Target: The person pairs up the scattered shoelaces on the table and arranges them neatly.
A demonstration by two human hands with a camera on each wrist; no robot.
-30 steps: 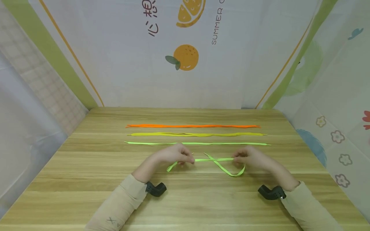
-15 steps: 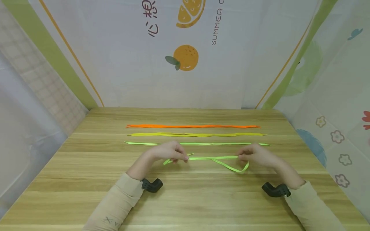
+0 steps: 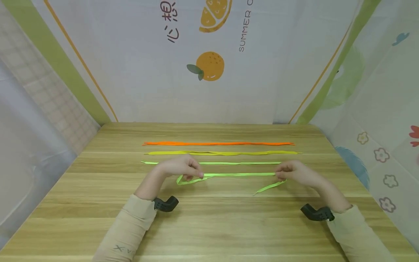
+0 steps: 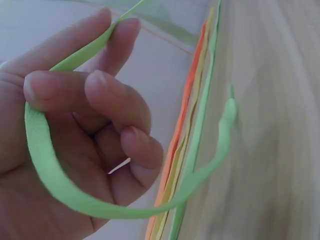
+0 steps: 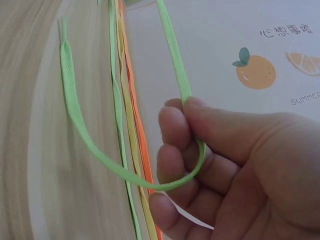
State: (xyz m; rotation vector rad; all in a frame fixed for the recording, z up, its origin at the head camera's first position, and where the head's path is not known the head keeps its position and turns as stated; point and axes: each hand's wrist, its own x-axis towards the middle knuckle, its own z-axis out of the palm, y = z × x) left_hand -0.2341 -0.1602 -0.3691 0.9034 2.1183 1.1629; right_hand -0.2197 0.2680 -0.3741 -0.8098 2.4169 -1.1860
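A light green shoelace stretches nearly straight between the two hands, in front of the laid-out laces. My left hand pinches it between thumb and finger. From there the lace's loose end loops down and back toward the middle; the left wrist view shows its narrow tip. My right hand pinches the lace the same way, thumb against forefinger. Its free end hangs in a curve below the right fingers and points back to the left.
Beyond the hands, an orange shoelace, a yellow shoelace and another green shoelace lie in parallel rows across the wooden table. A printed cloth hangs behind the table's far edge.
My hands have moved apart and a little farther from the body, so the straight stretch of green shoelace between them has grown. The loose ends have shortened.
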